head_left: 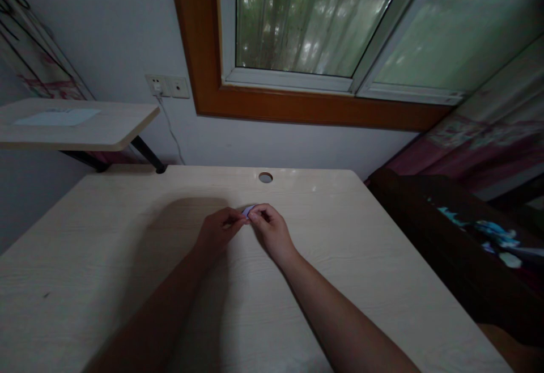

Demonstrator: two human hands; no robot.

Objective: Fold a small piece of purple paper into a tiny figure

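Over the far middle of the pale wooden desk [331,282], my two hands meet at a small light-purple piece [247,211], thin and perhaps paper. My left hand [219,228] pinches its left end between thumb and fingertips. From the other side, my right hand [272,228] grips it with thumb and forefinger, the fingers curled in. Most of the piece is hidden by the fingertips, so its full shape cannot be made out.
A round cable hole [266,177] lies just beyond my hands. At the left, a raised shelf [127,126] on black legs holds a pale sheet [57,117]. A cord hangs from the wall socket [157,85]. Dark furniture [425,220] stands right of the desk, below the window.
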